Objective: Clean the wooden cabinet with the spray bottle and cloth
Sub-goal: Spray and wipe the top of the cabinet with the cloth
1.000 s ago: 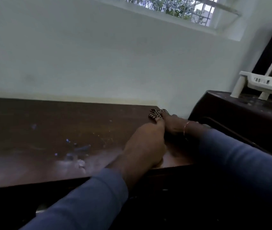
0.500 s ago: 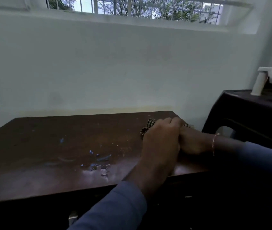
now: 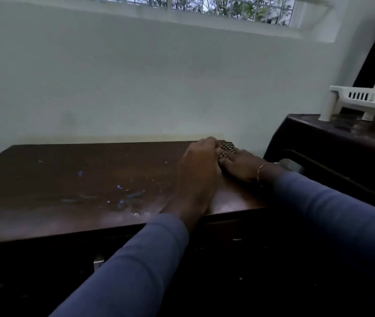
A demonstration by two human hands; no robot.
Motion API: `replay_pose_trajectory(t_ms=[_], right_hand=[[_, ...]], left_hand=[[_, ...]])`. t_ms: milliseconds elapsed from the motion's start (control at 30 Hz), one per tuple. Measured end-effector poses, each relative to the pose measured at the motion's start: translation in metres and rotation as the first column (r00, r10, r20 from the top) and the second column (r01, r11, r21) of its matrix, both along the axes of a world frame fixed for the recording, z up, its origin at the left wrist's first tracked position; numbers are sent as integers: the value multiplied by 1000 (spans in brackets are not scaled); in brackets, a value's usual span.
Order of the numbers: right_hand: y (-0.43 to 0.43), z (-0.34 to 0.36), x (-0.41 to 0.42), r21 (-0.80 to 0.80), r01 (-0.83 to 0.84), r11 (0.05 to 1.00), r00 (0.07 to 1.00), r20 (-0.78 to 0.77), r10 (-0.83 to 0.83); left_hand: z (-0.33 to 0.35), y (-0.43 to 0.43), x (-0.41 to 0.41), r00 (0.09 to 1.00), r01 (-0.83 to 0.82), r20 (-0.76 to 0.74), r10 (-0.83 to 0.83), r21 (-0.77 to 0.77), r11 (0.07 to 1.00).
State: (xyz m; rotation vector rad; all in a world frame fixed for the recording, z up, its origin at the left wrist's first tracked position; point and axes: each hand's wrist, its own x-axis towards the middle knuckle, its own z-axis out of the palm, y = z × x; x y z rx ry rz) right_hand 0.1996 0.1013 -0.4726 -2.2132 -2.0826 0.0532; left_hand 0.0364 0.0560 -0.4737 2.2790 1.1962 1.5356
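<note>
Both hands press down together on the small black-and-white checked cloth (image 3: 227, 148): left hand (image 3: 199, 167) curled over it, right hand (image 3: 241, 164) flatter beside it (mostly hidden). It sits at the far right corner of the dark brown wooden cabinet (image 3: 67, 179), whose dusty, speckled top stretches leftward.

I see a pale wall (image 3: 136, 83) under a barred window (image 3: 216, 5) with trees outside. Dim daylight. At right, a dark side table (image 3: 333, 143) carries a white rack (image 3: 362, 100).

Two hands (image 3: 199, 170); one cloth (image 3: 227, 148); one cabinet (image 3: 67, 179); seemingly one rack (image 3: 365, 99).
</note>
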Motion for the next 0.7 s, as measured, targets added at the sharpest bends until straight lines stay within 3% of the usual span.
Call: replay_pose_trajectory(t_ms=[167,200,333,433,500,633,700], right_hand=[[-80,-8,-23,48,-398,916,913,-73,401],[-79,-9,-15,56,-390,919,918,-53,392],[-46,-8,2,60,9,998,1000,-17,-8],[-73,-13,-27,142,-230,963,971,-25,236],[-85,-4,-33,76,-363,929,923,-106,370],[-41,16,-24,6,-149,989,988,27,149],[-26,15,-38,-7,-160,987,987,-13,160]], left_hand=[[-3,1,1,1000,27,5,-27,30,999],[-2,0,1,999,36,0,-36,40,999],[-3,-2,0,997,51,-52,-48,59,997],[-4,-1,1,996,74,-61,-70,69,995],[-5,2,2,996,79,-58,-74,91,993],[-3,-3,-1,990,117,-87,-111,70,991],[1,-7,-9,995,71,-68,-70,19,997]])
